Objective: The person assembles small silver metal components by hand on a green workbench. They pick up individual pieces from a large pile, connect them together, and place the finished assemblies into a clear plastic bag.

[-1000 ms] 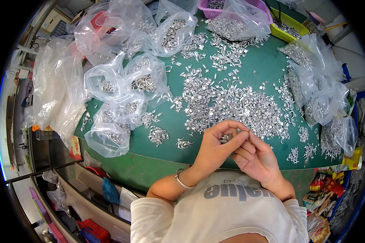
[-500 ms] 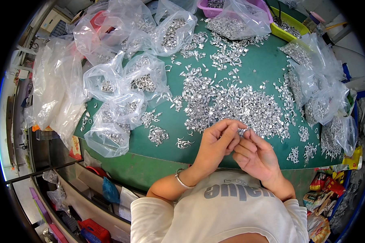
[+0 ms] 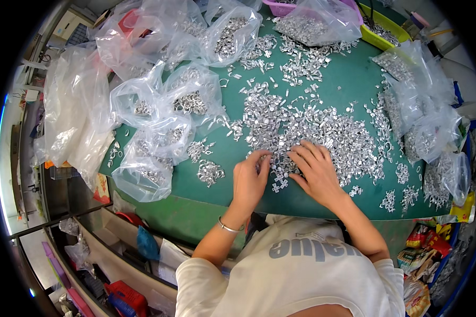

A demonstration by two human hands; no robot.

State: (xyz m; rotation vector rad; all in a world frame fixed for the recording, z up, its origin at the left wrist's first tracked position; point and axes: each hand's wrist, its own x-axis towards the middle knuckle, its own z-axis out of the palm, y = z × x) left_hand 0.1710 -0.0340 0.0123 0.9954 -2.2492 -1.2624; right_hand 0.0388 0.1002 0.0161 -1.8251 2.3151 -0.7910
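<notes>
Both my hands are at the near side of a wide heap of small silvery metal pieces (image 3: 336,140) on the green table. My left hand (image 3: 251,177) rests at the heap's near left edge, fingers curled in toward the thumb; whatever they hold is hidden. Fingers stretched and thumb apart, my right hand (image 3: 316,171) lies over the near middle of the heap and touches the pieces. Between the hands sits a small cluster of cross-shaped pieces (image 3: 279,184). A little mound of curved pieces (image 3: 210,173) is left of my left hand.
Clear plastic bags (image 3: 143,171) of metal parts crowd the left side, and more bags (image 3: 426,134) stand along the right. A purple basket (image 3: 272,8) and a yellow-green tray (image 3: 388,31) are at the back. Small piles (image 3: 388,201) lie by the near right edge. Drawers (image 3: 111,232) stand lower left.
My hands were together, fingertips pinched around something small above the near edge. They have parted and lowered onto the heap, and my right hand has spread its fingers.
</notes>
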